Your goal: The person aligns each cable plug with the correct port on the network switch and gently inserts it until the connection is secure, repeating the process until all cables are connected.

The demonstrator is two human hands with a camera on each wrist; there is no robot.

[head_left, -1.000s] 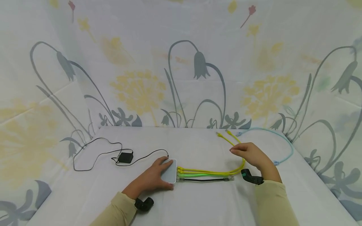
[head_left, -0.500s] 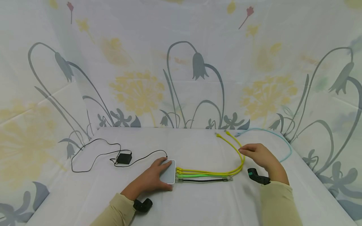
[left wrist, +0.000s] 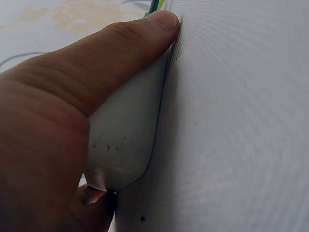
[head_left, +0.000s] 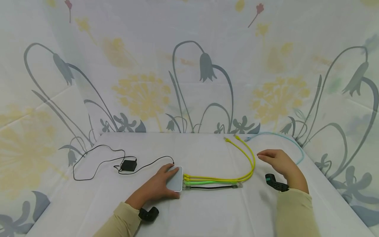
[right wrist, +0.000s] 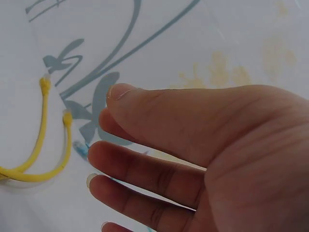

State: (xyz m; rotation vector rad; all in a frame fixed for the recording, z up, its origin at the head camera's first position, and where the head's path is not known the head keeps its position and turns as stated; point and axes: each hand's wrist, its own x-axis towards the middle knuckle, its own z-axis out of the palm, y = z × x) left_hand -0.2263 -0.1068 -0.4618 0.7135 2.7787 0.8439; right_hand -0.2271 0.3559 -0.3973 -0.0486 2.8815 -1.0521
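A small white network switch (head_left: 176,180) lies on the table with my left hand (head_left: 156,186) gripping it, thumb along the near side and fingers at the far side. In the left wrist view the thumb presses along the switch's white casing (left wrist: 125,125). Two yellow network cables (head_left: 213,179), a green cable (head_left: 204,183) and a short black cable (head_left: 211,188) run from its right side. My right hand (head_left: 279,162) hovers right of the yellow cables, fingers loosely extended, holding nothing. Behind it curves a light blue network cable (head_left: 284,136), partly hidden by the hand.
A black power adapter (head_left: 128,165) sits left of the switch, its thin black cord (head_left: 154,164) reaching the switch's far side. The yellow cables' free plugs (head_left: 227,140) lie near the table's back edge. A flower-printed cloth (head_left: 189,82) hangs behind and around the sides.
My right hand has moved right, away from the yellow cables and towards the light blue cable. My left hand stays on the switch. The head view has shifted slightly.
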